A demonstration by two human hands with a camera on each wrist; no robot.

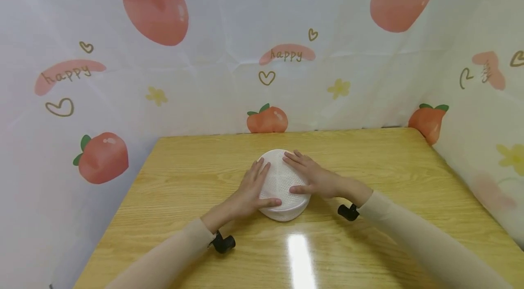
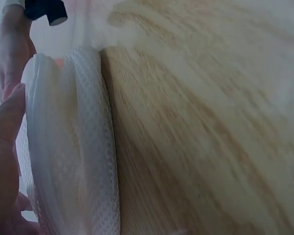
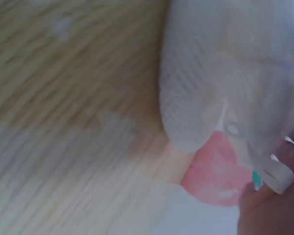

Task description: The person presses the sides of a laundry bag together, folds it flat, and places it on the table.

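Observation:
A round white mesh laundry bag (image 1: 278, 179) lies on the wooden table, between my two hands. My left hand (image 1: 247, 192) rests on its left side, fingers spread and fairly straight over the mesh top, thumb along the near edge. On the right side, my right hand (image 1: 317, 179) touches the top with extended fingers, its thumb pointing inward. Seen from the side in the left wrist view, the bag (image 2: 95, 142) has two puffy mesh layers with a fold between them. A pale zipper pull (image 3: 274, 174) hangs near the right fingers in the right wrist view, which is blurred.
The wooden table (image 1: 184, 161) extends around the bag and reflects a bright light strip near the front. Behind it and at the sides hangs a white curtain (image 1: 221, 93) printed with fruit and hearts. A black wrist camera (image 1: 224, 242) sits under the left cuff, another (image 1: 348, 212) under the right.

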